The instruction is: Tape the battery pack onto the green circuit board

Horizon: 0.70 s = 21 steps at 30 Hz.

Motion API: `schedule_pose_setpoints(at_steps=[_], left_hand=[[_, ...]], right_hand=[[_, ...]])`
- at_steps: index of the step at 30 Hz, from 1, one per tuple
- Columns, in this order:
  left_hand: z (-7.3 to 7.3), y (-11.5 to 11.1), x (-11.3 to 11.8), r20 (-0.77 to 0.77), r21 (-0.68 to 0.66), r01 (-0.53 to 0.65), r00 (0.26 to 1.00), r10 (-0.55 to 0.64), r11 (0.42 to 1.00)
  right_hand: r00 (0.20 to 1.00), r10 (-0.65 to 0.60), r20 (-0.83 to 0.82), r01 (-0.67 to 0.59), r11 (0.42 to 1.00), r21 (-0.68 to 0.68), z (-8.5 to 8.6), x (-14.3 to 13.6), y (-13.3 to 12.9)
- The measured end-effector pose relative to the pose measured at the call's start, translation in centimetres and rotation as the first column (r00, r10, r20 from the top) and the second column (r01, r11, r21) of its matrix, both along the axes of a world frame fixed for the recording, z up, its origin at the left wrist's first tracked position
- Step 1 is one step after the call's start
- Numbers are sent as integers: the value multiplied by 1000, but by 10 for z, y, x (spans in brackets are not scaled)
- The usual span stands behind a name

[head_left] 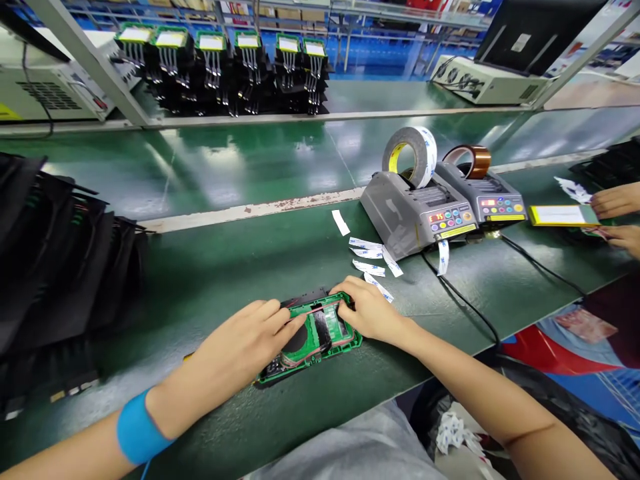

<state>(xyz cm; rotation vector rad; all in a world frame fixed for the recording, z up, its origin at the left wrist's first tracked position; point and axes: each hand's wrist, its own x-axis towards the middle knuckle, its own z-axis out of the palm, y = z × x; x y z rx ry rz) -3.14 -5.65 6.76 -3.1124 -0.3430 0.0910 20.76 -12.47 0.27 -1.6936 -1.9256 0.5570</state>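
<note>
Circuit board assembly [313, 340] lies flat on the green bench [210, 267], near its front edge, straight ahead of the person. Green board sits in a black frame, with a dark round part near its left half and a thin red wire across the top.

Left hand [245, 347] rests on the left end of the assembly, fingers [285, 320] extended and close together, tips pressing down near the red wire. Blue band [137, 430] on that wrist.

Right hand [367, 310] covers the top right corner, fingers [345, 297] curled and pressed together onto the board edge. Looks like they pinch the wire or a small part there, but the hand hides the contact so I can't confirm.

Just beyond the right hand: several white tape strips [370, 257] scattered on the bench, apart from the board. Behind them two grey tape dispensers side by side, near one [415, 213] carrying a white roll [410, 155], far one [487, 197] carrying an amber roll [470, 160]. Black cables run from them toward the bench front edge.

Far right: a co-worker's hands [617, 217] next to a yellow-edged flat panel [563, 215].

Left: stack of black trays [55, 267]. Back shelf: row of stacked black units with green-and-white tops [225, 67].
</note>
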Motion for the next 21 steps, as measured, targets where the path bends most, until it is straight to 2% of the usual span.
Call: schedule_pose_setpoints(at_steps=[3,7,12,18,21], left_hand=[[1,0,7,-80,70,36,996,-30,997],[1,-1,15,-125,96,29,992,-17,995],[-3,2,20,-141,92,9,990,4,996],[-14,11,16,-73,74,-8,997,13,997],[-12,10,15,-126,84,-17,992,28,996]], right_hand=[[1000,-8,6,8,999,-52,5,-2,3],[1000,-4,-14,3,997,-83,7,-4,4],[1000,-5,-4,5,995,-103,5,-3,4],[999,-11,54,18,989,-144,8,-4,4],[997,-9,80,21,987,-160,10,-5,3]])
